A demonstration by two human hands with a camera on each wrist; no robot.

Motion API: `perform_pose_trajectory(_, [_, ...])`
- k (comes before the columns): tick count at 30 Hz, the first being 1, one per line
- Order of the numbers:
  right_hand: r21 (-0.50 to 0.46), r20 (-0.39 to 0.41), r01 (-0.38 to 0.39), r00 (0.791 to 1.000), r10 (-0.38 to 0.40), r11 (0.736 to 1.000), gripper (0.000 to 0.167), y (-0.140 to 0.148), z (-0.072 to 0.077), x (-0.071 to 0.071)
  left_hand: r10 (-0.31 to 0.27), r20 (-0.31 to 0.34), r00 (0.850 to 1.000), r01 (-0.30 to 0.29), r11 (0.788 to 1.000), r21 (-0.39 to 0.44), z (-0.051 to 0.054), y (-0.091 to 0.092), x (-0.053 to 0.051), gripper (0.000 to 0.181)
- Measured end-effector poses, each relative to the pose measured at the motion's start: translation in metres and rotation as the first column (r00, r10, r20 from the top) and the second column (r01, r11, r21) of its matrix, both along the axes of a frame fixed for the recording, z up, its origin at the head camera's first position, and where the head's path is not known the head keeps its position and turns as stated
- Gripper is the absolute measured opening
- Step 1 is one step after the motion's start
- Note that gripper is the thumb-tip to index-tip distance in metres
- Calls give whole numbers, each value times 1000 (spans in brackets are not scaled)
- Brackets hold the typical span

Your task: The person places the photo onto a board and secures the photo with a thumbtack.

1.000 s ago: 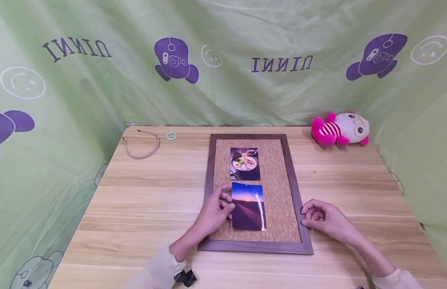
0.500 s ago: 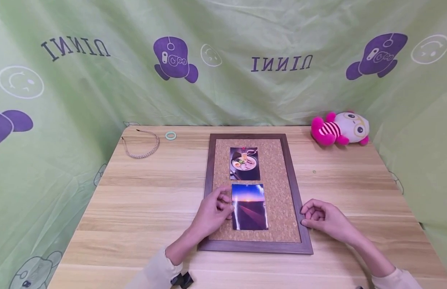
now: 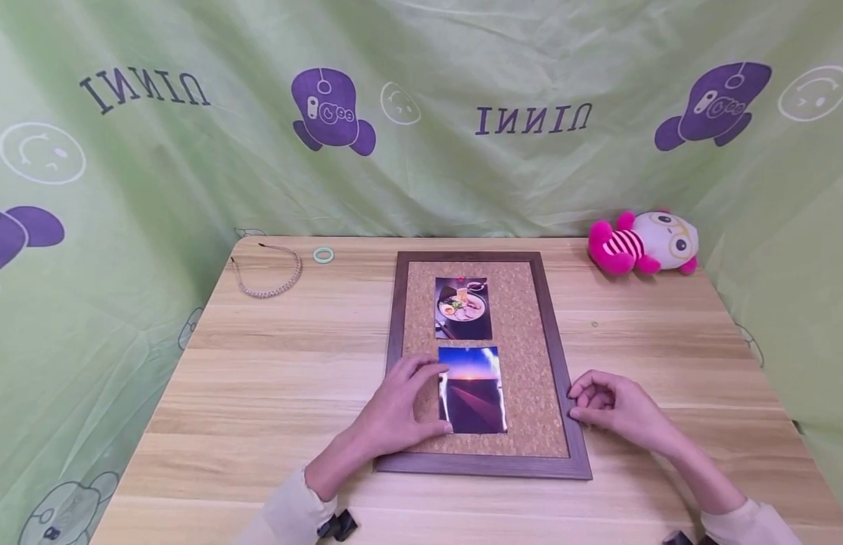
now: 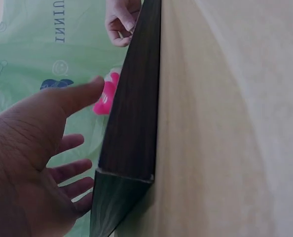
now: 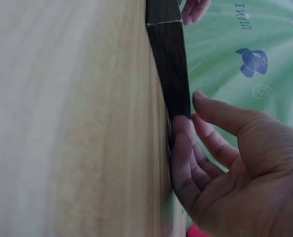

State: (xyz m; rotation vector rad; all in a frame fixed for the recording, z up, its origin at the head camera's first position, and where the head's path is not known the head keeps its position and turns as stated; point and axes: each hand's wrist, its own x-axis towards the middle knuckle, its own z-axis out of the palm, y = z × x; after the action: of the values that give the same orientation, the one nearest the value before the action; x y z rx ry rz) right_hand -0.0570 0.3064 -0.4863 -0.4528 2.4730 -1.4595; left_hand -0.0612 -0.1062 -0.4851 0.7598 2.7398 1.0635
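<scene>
A framed cork board lies on the table. Pinned near its top with a red pin is a photo of a noodle bowl. Below that lies a sunset photo. My left hand is over the board's left side, thumb and fingers spread apart, fingertips at the photo's left edge. In the left wrist view the left hand has a gap between thumb and fingers. My right hand holds the dark frame's right edge; the right wrist view shows its curled fingers against the frame's side.
A beaded headband and a mint-green ring lie at the back left. A pink plush toy lies at the back right. One tiny ring is right of the board. Green curtain surrounds the table.
My left hand has let go of the sunset photo's left edge, its thumb moving toward the near end and fingers spreading. The photo has settled flatter. My right hand stays at the frame.
</scene>
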Motion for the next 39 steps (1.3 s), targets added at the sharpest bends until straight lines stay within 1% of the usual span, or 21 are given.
perform_pose_trajectory(2, [-3, 7, 28, 1000, -28, 1000, 22, 0, 2, -2, -40, 4, 999, 40, 999, -36, -1, -2, -1, 97])
perform_pose_trajectory(4, [5, 11, 61, 998, -61, 998, 22, 1, 4, -5, -68, 6, 998, 68, 996, -65, -4, -3, -2, 102])
perform_pose_trajectory(6, [37, -1, 99, 995, -99, 994, 22, 2, 7, -9, -88, 2, 996, 88, 992, -91, -6, -4, -2, 104])
perform_pose_trajectory(8, [78, -6, 143, 990, -143, 987, 23, 3, 11, -13, -111, -16, 994, 109, 988, -114, -8, -5, -3, 105])
perform_pose_trajectory(10, [117, -12, 192, 981, -192, 974, 25, 5, 14, -19, -139, -39, 990, 133, 982, -131, -10, -6, -4, 104])
perform_pose_trajectory(12, [134, -11, 241, 970, -241, 961, 27, 7, 17, -25, -164, -64, 984, 153, 977, -151, -11, -6, -5, 101])
perform_pose_trajectory(15, [120, 9, 312, 949, -315, 942, 33, 9, 18, -35, -194, -104, 975, 173, 967, -185, -12, -7, -5, 96])
perform_pose_trajectory(17, [96, 22, 341, 939, -344, 935, 37, 12, 17, -42, -206, -130, 970, 178, 963, -203, -13, -7, -5, 93])
perform_pose_trajectory(19, [73, 28, 357, 933, -360, 931, 41, 13, 16, -49, -212, -148, 966, 178, 961, -213, -14, -7, -5, 89])
perform_pose_trajectory(21, [45, 28, 360, 932, -361, 932, 44, 15, 14, -55, -214, -161, 964, 178, 961, -213, -16, -7, -5, 87])
perform_pose_trajectory(26, [43, -22, 359, 933, -359, 932, 44, 22, 11, -68, -214, -181, 960, 174, 961, -215, -17, -8, -5, 85])
perform_pose_trajectory(32, [103, -112, 367, 928, -355, 925, 40, 29, 9, -82, -213, -182, 960, 172, 961, -218, -17, -8, -5, 85])
perform_pose_trajectory(36, [180, -174, 379, 920, -350, 908, 35, 32, 7, -89, -211, -169, 963, 172, 960, -219, -16, -8, -4, 85])
perform_pose_trajectory(39, [229, -193, 383, 919, -344, 895, 31, 33, 5, -93, -208, -158, 965, 171, 961, -218, -16, -8, -4, 84])
